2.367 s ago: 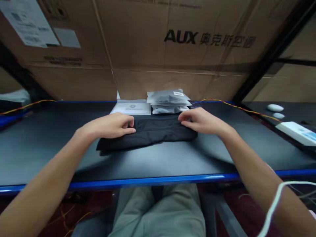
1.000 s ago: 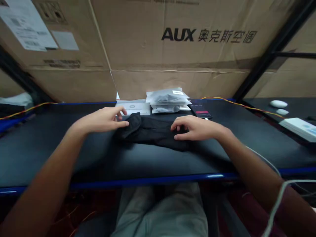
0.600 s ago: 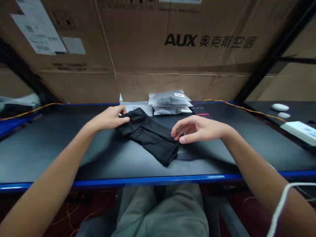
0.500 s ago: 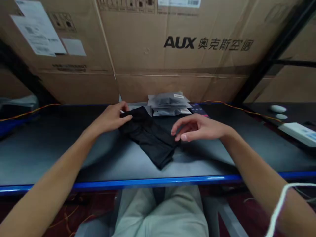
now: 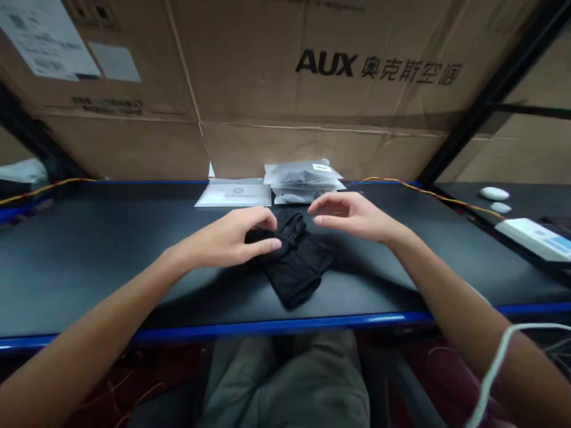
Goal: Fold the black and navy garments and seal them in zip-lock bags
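A black folded piece of cloth (image 5: 297, 276) lies bunched on the dark tabletop in front of me; which kind of garment it is cannot be made out. My left hand (image 5: 243, 238) grips its left part, with dark fabric between the thumb and curled fingers. Some folds stand up loosely beside those fingertips. Just above the cloth's right side hovers my right hand (image 5: 352, 217), open, thumb and bent fingers apart, holding nothing.
Behind the cloth sit a flat white plastic packet (image 5: 236, 193) and stacked frosted bags (image 5: 303, 178). A large cardboard box (image 5: 250, 148) walls off the back. A white box (image 5: 537, 238) lies at right. A red-yellow wire (image 5: 446, 199) runs along the back, and a blue edge (image 5: 285, 326) borders the table's front.
My left hand has moved right and slightly nearer, folding the cloth's far left part over towards the middle. The flat white packet shows more fully. My right hand has lifted slightly away.
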Tool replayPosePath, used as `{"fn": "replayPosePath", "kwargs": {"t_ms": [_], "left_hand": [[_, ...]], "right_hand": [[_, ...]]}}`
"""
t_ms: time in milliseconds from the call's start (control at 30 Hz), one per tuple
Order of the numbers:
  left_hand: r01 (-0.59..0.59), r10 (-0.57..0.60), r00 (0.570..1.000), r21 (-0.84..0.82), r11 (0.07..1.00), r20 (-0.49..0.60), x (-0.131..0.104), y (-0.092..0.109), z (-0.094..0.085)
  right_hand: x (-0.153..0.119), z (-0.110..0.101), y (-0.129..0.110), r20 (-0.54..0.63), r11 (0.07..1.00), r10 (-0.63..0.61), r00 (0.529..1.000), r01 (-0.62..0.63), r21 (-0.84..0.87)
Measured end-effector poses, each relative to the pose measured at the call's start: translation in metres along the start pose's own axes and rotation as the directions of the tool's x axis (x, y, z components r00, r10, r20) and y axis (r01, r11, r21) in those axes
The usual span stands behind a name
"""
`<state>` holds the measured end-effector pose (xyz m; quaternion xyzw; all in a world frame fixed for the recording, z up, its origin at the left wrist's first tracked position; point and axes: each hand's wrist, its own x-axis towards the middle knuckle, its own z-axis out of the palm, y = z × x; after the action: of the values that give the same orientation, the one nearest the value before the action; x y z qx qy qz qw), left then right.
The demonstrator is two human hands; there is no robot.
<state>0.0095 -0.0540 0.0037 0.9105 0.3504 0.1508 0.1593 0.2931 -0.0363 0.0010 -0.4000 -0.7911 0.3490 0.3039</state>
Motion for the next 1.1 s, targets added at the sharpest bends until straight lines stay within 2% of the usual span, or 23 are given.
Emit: {"fn": "replayPosePath", "kwargs": {"t_ms": [67, 167, 300, 367, 467, 567, 667, 733, 767, 833, 900, 933, 1000, 1100], "left_hand": [[0.126, -0.122, 0.991, 0.096, 0.987, -0.052, 0.002, -0.005, 0.002], [0.245, -0.250, 0.968, 0.167, 0.955, 0.008, 0.004, -0.011, 0.006], [0.407, -0.412, 0.911, 0.178, 0.896, -0.006, 0.005, -0.012, 0.007], [0.428, -0.439, 0.898, 0.183, 0.885, 0.022, 0.006, -0.012, 0.006], [0.379, -0.383, 0.923, 0.123, 0.917, 0.019, 0.006, -0.011, 0.006], [0.318, -0.309, 0.941, 0.054, 0.947, -0.138, 0.007, -0.009, 0.009], [0.231, -0.208, 0.920, 0.031, 0.972, -0.331, 0.008, -0.009, 0.011], [0.139, -0.116, 0.918, 0.033, 0.990, -0.379, 0.007, -0.009, 0.011], [0.085, -0.065, 0.937, 0.042, 0.996, -0.344, 0.007, -0.008, 0.010], [-0.022, 0.031, 0.988, 0.059, 0.998, -0.153, 0.005, -0.008, 0.008], [-0.104, 0.101, 0.993, 0.043, 0.994, 0.055, 0.003, -0.007, 0.003], [-0.124, 0.121, 0.986, 0.024, 0.992, 0.112, 0.003, -0.007, 0.001], [-0.116, 0.118, 0.988, -0.022, 0.993, 0.100, 0.002, -0.008, -0.001], [-0.065, 0.061, 0.996, -0.060, 0.996, -0.068, 0.003, -0.009, 0.002]], "right_hand": [[0.000, 0.001, 0.005, 0.026, 0.996, 0.019, 0.999, -0.017, -0.083], [0.001, 0.005, 0.011, 0.105, 0.988, 0.077, 0.991, -0.061, -0.145], [0.002, 0.013, 0.012, 0.135, 0.989, 0.111, 0.985, -0.097, -0.112], [0.002, 0.016, 0.012, 0.134, 0.988, 0.140, 0.981, -0.130, -0.084], [0.003, 0.018, 0.012, 0.123, 0.985, 0.169, 0.978, -0.165, -0.044], [0.004, 0.020, 0.014, 0.080, 0.988, 0.149, 0.986, -0.146, -0.045], [0.005, 0.020, 0.016, 0.035, 0.995, 0.099, 0.994, -0.099, -0.002], [0.006, 0.018, 0.015, -0.011, 0.996, 0.076, 0.997, -0.076, 0.055], [0.006, 0.017, 0.014, -0.040, 0.994, 0.070, 0.997, -0.066, 0.082], [0.005, 0.014, 0.011, -0.097, 0.992, 0.050, 0.994, -0.039, 0.116], [0.004, 0.012, 0.007, -0.138, 0.995, 0.013, 0.990, 0.001, 0.097], [0.004, 0.011, 0.006, -0.146, 0.997, -0.006, 0.989, 0.016, 0.070], [0.003, 0.012, 0.005, -0.133, 1.000, -0.026, 0.991, 0.027, 0.006], [0.003, 0.017, 0.007, -0.081, 0.994, -0.048, 0.996, 0.039, -0.104]]}}
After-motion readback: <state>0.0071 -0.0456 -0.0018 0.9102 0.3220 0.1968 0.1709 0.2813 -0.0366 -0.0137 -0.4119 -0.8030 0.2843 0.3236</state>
